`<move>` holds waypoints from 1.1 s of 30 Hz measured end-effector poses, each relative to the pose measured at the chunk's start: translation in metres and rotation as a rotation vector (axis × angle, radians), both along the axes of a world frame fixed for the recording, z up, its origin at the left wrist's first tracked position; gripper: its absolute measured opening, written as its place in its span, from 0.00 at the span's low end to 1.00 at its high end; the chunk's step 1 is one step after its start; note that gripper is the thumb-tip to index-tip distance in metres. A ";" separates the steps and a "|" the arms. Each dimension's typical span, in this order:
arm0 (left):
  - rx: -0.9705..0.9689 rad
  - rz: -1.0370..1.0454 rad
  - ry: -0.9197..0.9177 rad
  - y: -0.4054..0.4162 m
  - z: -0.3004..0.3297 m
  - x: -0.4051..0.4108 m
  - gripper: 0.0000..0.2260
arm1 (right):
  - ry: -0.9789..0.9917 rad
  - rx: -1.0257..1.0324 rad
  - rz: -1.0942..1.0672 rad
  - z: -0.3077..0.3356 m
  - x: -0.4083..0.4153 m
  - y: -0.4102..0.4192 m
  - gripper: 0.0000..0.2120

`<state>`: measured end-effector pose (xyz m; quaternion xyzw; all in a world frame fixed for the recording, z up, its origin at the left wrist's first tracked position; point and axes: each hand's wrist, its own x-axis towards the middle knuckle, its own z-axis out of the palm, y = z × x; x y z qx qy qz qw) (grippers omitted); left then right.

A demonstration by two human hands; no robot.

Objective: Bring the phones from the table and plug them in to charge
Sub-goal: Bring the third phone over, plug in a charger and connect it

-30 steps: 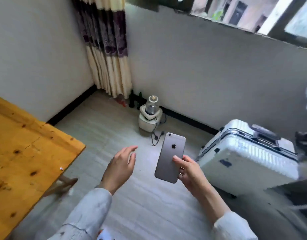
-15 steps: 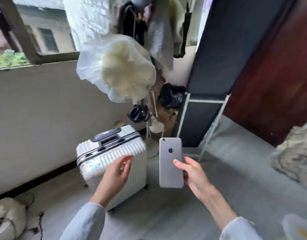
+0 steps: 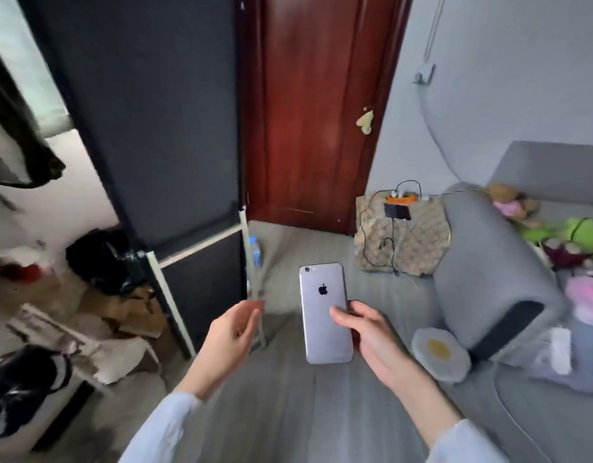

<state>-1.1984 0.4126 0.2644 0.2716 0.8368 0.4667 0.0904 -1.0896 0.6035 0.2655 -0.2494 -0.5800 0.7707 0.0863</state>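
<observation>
Grey phone [image 3: 325, 312], back up, logo showing, held in right hand [image 3: 372, 339].

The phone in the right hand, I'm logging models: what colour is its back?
Grey metal phone, head view.

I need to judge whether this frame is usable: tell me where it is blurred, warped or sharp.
Head view: sharpest on the grey phone gripped by the right hand; the left hand and left-side floor clutter smear with motion blur; the wide lens bends the dark wardrobe and red door; soft daylight, no glare.

Head camera, looking forward and down, near both hands
</observation>
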 end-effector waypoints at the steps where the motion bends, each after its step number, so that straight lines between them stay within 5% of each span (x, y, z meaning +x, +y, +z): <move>1: -0.022 -0.052 -0.010 0.025 -0.003 -0.017 0.10 | -0.003 0.000 -0.047 0.000 -0.006 0.020 0.14; 20: -0.013 -0.419 -0.124 0.486 -0.006 -0.191 0.09 | -0.047 0.063 -0.348 0.004 -0.161 0.433 0.02; 33: 0.025 -0.385 -0.368 0.756 -0.065 -0.348 0.10 | -0.195 0.050 -0.342 -0.051 -0.315 0.685 0.02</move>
